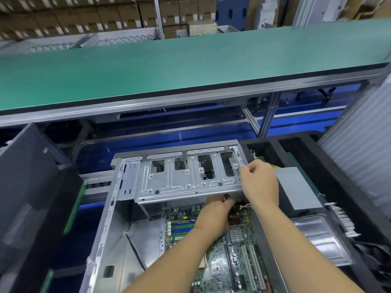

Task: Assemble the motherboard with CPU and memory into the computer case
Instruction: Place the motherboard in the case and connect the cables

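Observation:
An open grey computer case (110,218) lies flat before me. A green motherboard (224,259) rests inside it, with blue and green memory slots (183,228) at its left and a finned heatsink (236,234) in the middle. A silver drive cage (179,180) spans the case's far end. My right hand (261,180) grips the cage's right end, fingers curled over its edge. My left hand (218,210) reaches under the cage's near edge above the motherboard, fingers closed around small dark cables; its fingertips are hidden.
A grey power supply (296,189) with yellow wires lies right of the case on black foam (330,166). A dark case panel (27,187) leans at left. A green shelf (190,64) runs overhead across the back. A silver metal panel (321,235) lies at right.

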`<state>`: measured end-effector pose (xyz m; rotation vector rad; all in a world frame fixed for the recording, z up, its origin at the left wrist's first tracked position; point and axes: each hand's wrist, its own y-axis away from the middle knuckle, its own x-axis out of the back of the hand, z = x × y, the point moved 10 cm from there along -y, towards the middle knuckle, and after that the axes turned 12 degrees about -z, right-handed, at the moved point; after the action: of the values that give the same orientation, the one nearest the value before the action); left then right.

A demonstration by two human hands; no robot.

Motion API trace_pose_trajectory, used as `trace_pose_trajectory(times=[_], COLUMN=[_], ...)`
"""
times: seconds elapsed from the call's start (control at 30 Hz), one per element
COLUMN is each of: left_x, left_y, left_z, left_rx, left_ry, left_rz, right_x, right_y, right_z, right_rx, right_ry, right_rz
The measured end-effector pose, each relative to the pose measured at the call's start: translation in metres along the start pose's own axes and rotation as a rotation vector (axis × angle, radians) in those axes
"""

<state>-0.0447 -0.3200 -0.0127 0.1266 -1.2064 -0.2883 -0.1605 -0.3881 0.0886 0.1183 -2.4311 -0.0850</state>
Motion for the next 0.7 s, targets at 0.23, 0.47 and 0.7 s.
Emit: trace_pose_trajectory(times=[0.23,0.47,0.7], left_x=[0.023,0.014,0.024], left_y=[0.040,0.064,0.065], left_z=[-0.055,-0.076,-0.074], left_rx=[0.238,0.294,0.305], left_ry=[-0.068,-0.010,-0.044], left_rz=[-0.126,-0.155,-0.013], right_x=[0.004,0.006,-0.092], right_y=[0.014,0.079,0.083], right_z=[-0.015,-0.080,-0.019], right_rx=[0.071,0.670,0.319], right_ry=[0.083,0.270,0.376], right_rz=[0.029,0.179,-0.452])
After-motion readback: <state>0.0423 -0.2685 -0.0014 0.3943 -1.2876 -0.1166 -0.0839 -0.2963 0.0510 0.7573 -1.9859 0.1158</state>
